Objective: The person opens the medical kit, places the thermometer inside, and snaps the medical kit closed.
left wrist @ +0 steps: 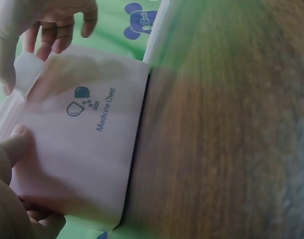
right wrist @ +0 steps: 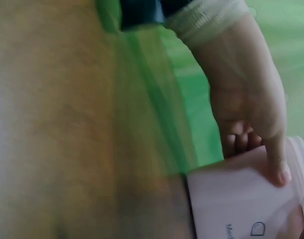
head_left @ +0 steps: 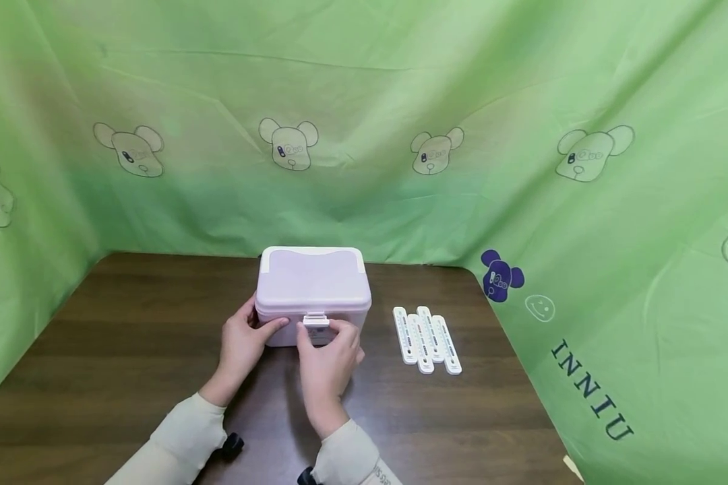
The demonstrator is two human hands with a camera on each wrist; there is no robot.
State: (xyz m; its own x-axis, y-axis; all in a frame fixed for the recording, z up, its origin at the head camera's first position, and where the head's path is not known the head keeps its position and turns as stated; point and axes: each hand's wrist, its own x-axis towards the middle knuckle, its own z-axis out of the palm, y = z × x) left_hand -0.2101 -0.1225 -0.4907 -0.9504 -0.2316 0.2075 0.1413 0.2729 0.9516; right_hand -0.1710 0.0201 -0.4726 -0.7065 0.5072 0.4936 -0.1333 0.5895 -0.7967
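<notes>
A pale lilac medicine chest (head_left: 312, 279) stands on the table with its lid down; "Medicine Chest" lettering shows on its front in the left wrist view. My left hand (head_left: 241, 343) grips the chest's left end, thumb on the front face and fingers round the side. At the front middle, the white latch (head_left: 316, 322) sticks out from under the lid's rim. The thumb and index finger of my right hand (head_left: 330, 364) pinch this latch at its two ends. In the right wrist view, the left hand (right wrist: 246, 104) appears with its thumb on the chest's front.
Several slim white strips with small dark marks (head_left: 427, 340) lie side by side on the brown wooden table (head_left: 127, 337), right of the chest. Green printed cloth (head_left: 364, 81) hangs behind the table and along both sides.
</notes>
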